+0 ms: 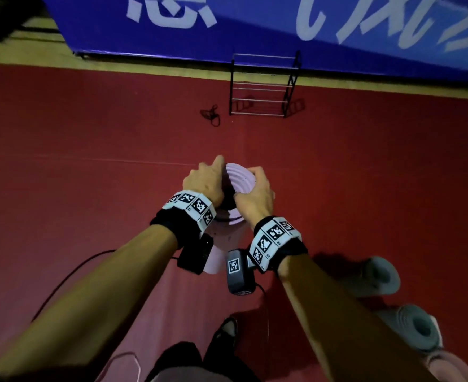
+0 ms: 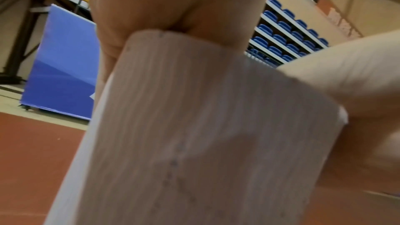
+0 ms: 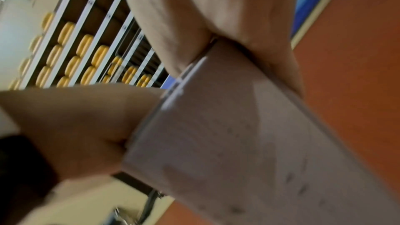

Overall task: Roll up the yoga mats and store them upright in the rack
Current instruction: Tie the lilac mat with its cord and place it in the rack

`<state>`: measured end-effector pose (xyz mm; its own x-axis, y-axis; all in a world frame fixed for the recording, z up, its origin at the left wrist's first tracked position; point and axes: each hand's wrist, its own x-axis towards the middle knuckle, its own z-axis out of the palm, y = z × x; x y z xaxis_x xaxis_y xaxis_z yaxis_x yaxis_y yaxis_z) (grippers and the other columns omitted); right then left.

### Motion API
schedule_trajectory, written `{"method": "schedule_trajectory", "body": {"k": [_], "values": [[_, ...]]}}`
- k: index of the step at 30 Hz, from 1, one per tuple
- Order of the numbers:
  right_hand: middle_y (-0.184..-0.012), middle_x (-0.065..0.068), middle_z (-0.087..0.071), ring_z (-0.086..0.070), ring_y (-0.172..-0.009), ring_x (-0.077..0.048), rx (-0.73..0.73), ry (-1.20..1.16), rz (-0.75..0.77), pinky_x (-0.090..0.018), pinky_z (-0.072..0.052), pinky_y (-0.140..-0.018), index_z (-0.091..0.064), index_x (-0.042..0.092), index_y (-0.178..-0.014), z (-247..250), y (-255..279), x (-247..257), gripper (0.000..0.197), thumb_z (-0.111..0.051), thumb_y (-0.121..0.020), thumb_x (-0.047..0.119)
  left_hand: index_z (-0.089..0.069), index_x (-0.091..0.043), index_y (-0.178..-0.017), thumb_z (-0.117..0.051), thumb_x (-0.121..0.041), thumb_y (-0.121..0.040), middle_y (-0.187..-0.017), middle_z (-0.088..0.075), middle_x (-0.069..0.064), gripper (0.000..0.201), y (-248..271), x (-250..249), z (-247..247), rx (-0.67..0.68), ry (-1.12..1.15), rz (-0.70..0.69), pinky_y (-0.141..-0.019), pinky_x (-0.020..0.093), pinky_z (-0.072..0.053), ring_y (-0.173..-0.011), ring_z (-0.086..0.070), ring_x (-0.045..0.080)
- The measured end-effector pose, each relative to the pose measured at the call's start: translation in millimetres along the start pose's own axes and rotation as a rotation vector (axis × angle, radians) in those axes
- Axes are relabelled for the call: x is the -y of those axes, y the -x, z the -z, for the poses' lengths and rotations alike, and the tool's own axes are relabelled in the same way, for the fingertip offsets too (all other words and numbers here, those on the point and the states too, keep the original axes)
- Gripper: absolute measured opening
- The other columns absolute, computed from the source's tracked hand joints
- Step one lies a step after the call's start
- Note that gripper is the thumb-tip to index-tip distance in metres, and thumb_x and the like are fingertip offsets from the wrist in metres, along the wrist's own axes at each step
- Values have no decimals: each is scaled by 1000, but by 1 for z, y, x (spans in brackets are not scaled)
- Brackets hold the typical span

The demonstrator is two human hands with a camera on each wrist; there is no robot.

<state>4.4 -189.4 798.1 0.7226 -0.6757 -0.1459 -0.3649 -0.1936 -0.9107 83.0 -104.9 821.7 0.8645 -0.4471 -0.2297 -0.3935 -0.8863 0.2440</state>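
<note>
A rolled pink yoga mat stands upright on the red floor in front of me, its spiral top end facing the head camera. My left hand grips its upper left side and my right hand grips its upper right side, fingers curled around the roll. In the left wrist view the pale ribbed mat fills the frame under my left hand. The right wrist view shows the mat with my right hand wrapped over its top. The black wire rack stands further ahead by the blue banner.
Two rolled grey-green mats and a pink one lie on the floor at my right. A black strap lies left of the rack. A blue banner edges the floor. A cable runs at my left, my shoe below.
</note>
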Motion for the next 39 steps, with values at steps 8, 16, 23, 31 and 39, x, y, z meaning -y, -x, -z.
{"method": "schedule_trajectory", "body": {"k": [8, 16, 23, 31, 39], "values": [[-100, -8, -64, -57, -104, -30, 24, 47, 14, -29, -45, -75, -58, 16, -106, -21, -124, 53, 43, -54, -72, -9, -37, -17, -124, -62, -24, -91, -117, -54, 19, 42, -112, -13, 43, -84, 77, 53, -71, 41, -38, -103, -58, 43], [-88, -2, -61, -56, -101, -28, 35, 41, 40, -26, -39, -69, -54, 21, -92, -68, -258, 89, 34, -50, -76, -9, -39, -18, -123, -62, -25, -90, -119, -56, 20, 41, -257, -1, 63, -119, 148, 113, -72, 42, -39, -106, -57, 44], [-93, -4, -65, -55, -72, -7, 62, 14, 51, -1, -36, -53, -62, 2, -112, -97, -383, 120, 38, -51, -81, -18, -36, -19, -130, -59, -26, -92, -119, -54, 19, 45, -400, 0, 82, -94, 96, 90, -72, 42, -39, -106, -57, 44], [-88, 1, -65, -60, -86, -18, 15, 31, 7, -19, -46, -70, -63, 10, -107, -124, -493, 142, 38, -54, -78, -13, -36, -19, -126, -61, -25, -91, -120, -53, 18, 44, -516, -6, 111, -27, 77, 37, -74, 42, -39, -106, -57, 43], [-93, 0, -68, -64, -98, -26, 36, 26, -15, -36, -56, -85, -60, 16, -104, -157, -605, 140, 42, -52, -74, -13, -34, -19, -128, -67, -28, -89, -121, -50, 18, 52, -627, -10, 118, 42, 94, 39, -74, 43, -39, -108, -56, 44]]}}
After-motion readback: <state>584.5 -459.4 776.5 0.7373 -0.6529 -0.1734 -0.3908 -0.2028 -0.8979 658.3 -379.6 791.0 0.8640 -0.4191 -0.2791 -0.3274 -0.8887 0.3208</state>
